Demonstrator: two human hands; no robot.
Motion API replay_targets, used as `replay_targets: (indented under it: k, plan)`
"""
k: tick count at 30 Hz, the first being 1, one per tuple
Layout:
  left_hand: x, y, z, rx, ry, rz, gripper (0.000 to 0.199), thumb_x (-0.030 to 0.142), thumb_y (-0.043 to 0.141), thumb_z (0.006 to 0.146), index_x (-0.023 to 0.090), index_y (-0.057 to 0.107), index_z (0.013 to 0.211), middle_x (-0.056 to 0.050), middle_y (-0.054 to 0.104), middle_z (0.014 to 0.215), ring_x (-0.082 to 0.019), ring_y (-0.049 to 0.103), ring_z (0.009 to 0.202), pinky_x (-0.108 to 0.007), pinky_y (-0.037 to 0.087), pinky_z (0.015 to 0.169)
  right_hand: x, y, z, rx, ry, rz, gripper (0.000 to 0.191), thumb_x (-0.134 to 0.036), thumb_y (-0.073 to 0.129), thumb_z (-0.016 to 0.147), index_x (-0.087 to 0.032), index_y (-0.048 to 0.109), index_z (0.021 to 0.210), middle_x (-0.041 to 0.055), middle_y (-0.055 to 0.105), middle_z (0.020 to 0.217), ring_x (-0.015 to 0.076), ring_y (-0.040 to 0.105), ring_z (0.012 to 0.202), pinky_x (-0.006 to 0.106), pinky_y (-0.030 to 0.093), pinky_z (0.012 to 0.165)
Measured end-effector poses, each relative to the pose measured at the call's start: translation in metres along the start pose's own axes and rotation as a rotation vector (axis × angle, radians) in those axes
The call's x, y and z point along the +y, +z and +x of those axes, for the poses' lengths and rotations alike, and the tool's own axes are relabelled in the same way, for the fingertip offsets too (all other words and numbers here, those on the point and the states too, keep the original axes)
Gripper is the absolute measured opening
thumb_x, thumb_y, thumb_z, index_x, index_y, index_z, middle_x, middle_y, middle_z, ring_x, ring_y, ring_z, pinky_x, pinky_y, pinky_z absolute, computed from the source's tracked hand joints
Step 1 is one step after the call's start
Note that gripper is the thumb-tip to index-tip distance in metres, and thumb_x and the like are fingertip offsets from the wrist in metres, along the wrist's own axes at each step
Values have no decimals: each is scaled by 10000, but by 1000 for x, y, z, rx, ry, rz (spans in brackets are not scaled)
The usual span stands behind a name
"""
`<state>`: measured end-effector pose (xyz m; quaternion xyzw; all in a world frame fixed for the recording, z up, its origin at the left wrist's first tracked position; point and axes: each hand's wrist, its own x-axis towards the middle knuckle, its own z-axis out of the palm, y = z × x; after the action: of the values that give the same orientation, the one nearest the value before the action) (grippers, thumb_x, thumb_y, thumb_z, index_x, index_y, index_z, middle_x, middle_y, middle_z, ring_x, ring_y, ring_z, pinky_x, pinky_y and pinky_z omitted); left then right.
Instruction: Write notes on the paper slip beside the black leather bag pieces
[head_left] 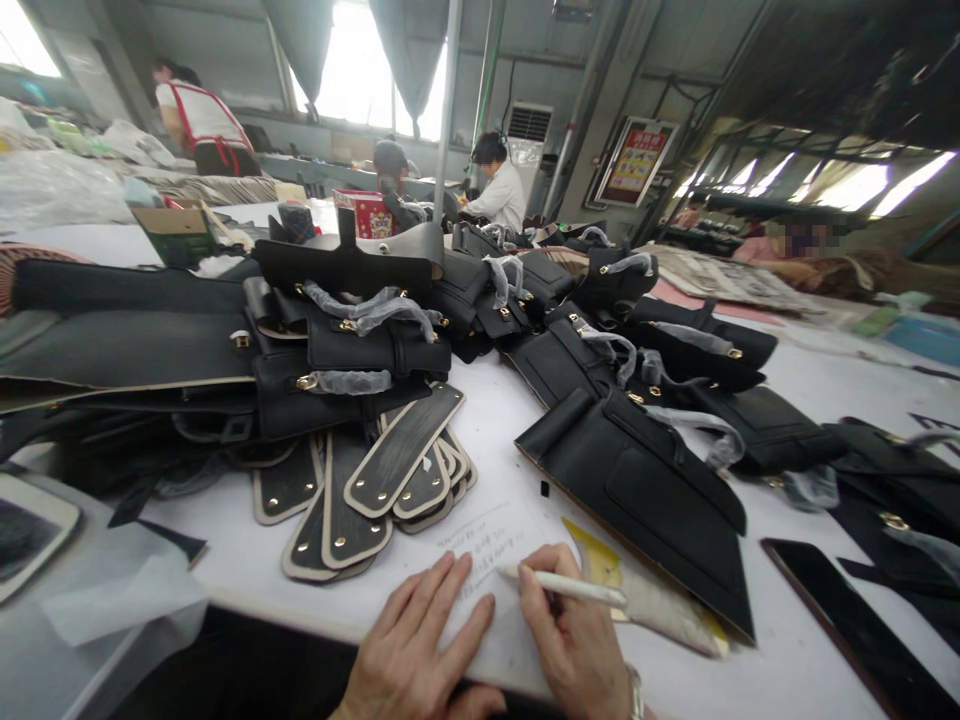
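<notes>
My right hand (577, 645) holds a white pen (585, 588), its tip on the white surface beside lines of handwriting (484, 560). Whether this is a sheet or the table's covering, I cannot tell. My left hand (420, 640) lies flat with fingers apart at the writing's left edge, holding nothing. Just beyond it are several black strap-shaped pieces (405, 450) with pale edges and metal studs, fanned in a pile. Right of the pen, a yellow and whitish packet (645, 590) lies partly under a black bag piece (645, 490).
Black bags with plastic-wrapped handles (375, 310) are heaped across the white table (487, 400). A dark phone-like slab (855, 620) lies at the right. Translucent sheeting (135, 600) covers the near left. Several people work farther back, one in a white top (502, 195).
</notes>
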<state>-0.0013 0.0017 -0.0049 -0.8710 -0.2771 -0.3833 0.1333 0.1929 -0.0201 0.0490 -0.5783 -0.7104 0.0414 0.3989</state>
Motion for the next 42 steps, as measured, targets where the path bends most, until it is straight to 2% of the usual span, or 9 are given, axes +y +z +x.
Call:
replay_targets:
  k: [14, 18, 27, 42]
  plan:
    - [1, 1, 0, -3, -11, 2, 549, 617, 387, 944, 218, 676, 1184, -157, 608, 1267, -292, 564, 1199, -374, 398, 976, -1, -1, 1, -9, -1, 1, 244, -283, 375, 1003, -220, 497, 801, -28, 569, 633, 107, 591, 549, 180, 461, 498]
    - [2, 4, 0, 52, -57, -30, 531, 580, 341, 972, 223, 687, 1159, -152, 618, 1251, -286, 568, 1195, -371, 398, 978, -1, -1, 2, 13, -1, 8, 247, -282, 377, 1003, -223, 496, 794, -31, 551, 625, 106, 577, 532, 182, 458, 489]
    - [1, 2, 1, 14, -7, 10, 537, 610, 377, 951, 229, 675, 1184, -145, 620, 1250, -282, 567, 1196, -366, 397, 981, 0, 1, 0, 12, -5, -15, 245, -289, 377, 1005, -227, 487, 795, -30, 551, 624, 107, 579, 535, 182, 456, 491]
    - [-1, 0, 0, 7, 1, -3, 545, 616, 402, 940, 215, 680, 1182, -159, 620, 1247, -292, 562, 1203, -373, 387, 981, 2, 1, -2, 7, 4, -22, 239, -289, 373, 1006, -221, 488, 808, -35, 552, 621, 104, 573, 527, 190, 448, 498]
